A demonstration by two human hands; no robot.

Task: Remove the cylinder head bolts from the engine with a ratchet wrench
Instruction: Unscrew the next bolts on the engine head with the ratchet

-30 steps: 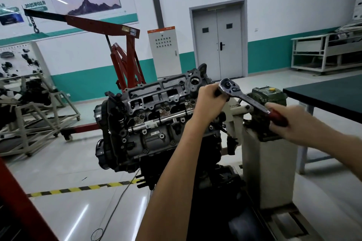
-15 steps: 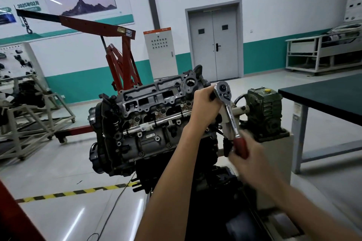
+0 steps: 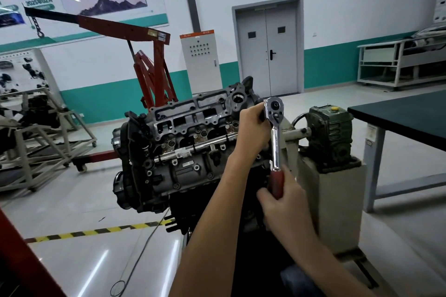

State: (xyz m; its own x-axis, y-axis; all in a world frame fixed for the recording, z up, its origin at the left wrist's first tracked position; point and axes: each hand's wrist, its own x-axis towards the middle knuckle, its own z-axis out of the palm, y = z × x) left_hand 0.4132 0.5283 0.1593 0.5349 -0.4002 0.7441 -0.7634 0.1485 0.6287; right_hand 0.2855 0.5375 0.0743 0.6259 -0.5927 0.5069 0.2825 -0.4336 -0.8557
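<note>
Head view: ratchet wrench (image 3: 275,137) is held upright. Head is clasped by curled left hand (image 3: 251,128), handle below gripped by right hand (image 3: 287,210).

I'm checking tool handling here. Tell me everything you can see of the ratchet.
The ratchet has a shiny chrome head and shaft and a dark red handle. It stands nearly upright, head up beside the engine. The left hand grips at the head; the right hand grips the handle. Any socket is hidden.
</note>
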